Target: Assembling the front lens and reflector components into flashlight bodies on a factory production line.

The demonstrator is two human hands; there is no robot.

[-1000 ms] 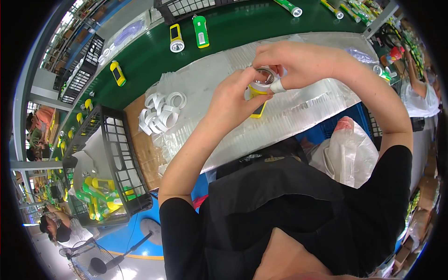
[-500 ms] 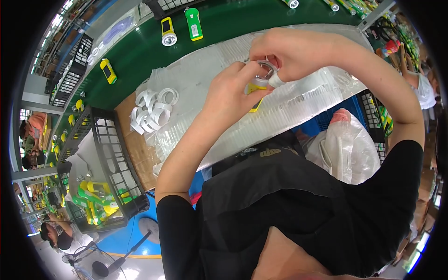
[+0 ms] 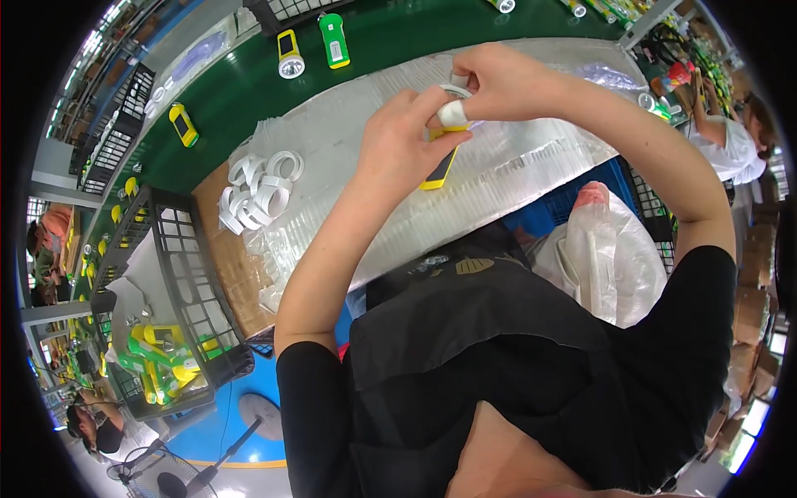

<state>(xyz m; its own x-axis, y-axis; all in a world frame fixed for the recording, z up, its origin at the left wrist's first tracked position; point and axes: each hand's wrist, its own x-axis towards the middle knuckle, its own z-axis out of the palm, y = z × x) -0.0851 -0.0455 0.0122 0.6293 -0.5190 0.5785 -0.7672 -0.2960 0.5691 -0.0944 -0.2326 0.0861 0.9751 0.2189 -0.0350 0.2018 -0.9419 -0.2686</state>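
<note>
My left hand (image 3: 397,137) grips a yellow flashlight (image 3: 439,171) with a dark panel, its head pointing away from me. My right hand (image 3: 502,83) is closed at the flashlight's head, fingers and thumb pinching a white ring (image 3: 453,89) around it. A white cover (image 3: 452,114) wraps the right thumb tip, and something white also shows at a right fingertip. Both hands hide much of the head, so I cannot tell how far the ring sits on it. To the left of my hands lies a loose pile of white rings (image 3: 267,199).
Plastic-wrapped sheeting (image 3: 332,133) covers the work surface. Beyond runs a green belt (image 3: 241,91) with a yellow flashlight (image 3: 290,62), a green flashlight (image 3: 334,46) and another yellow flashlight (image 3: 183,124). A black crate (image 3: 178,274) holding flashlights stands left; a white bag (image 3: 618,266) sits right.
Both hands have turned the flashlight, so more of its yellow body shows below my left fingers. My right fingers and thumb have shifted around its head. The whole view has moved slightly.
</note>
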